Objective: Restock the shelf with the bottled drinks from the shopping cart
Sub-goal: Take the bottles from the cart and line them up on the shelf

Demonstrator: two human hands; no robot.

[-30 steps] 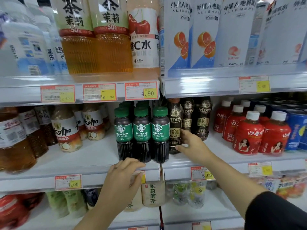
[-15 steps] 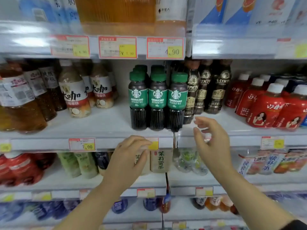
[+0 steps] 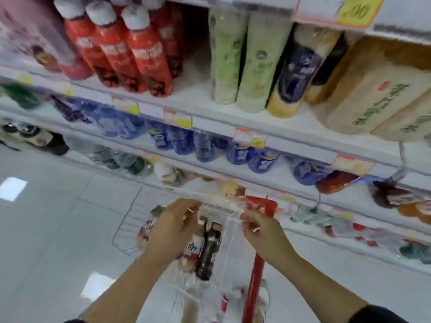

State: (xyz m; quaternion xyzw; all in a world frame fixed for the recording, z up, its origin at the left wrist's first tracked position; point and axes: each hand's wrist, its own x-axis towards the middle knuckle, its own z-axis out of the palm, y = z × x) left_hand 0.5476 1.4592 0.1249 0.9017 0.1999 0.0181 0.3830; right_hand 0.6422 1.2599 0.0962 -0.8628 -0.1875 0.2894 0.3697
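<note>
The view has dropped from the coffee row to the lower white shelves (image 3: pixel 233 117). Glossy pale floor (image 3: pixel 46 229) lies open on the left. Both hands now hang over the wire shopping cart (image 3: pixel 126 231). The left hand (image 3: pixel 177 229), its grip loose and wide, is above a dark round bottle (image 3: pixel 208 250) lying in the cart. The right hand (image 3: pixel 263 231) is curled, and blur hides its grip.

Glossy pale floor tiles (image 3: pixel 46 217) throw back bright reflections beneath a shopping cart (image 3: pixel 126 231) of thin bare metal wire, its red handle post (image 3: pixel 255 276) smooth and shiny. Inside lies a dark bottle (image 3: pixel 208 250) with a gleaming, plastic-looking skin. The shelf (image 3: pixel 203 108) edges are smooth and white, carrying paper price tags (image 3: pixel 178 118). The red bottles (image 3: pixel 140 57) above wear glossy film labels. Blur hides finer texture.
</note>
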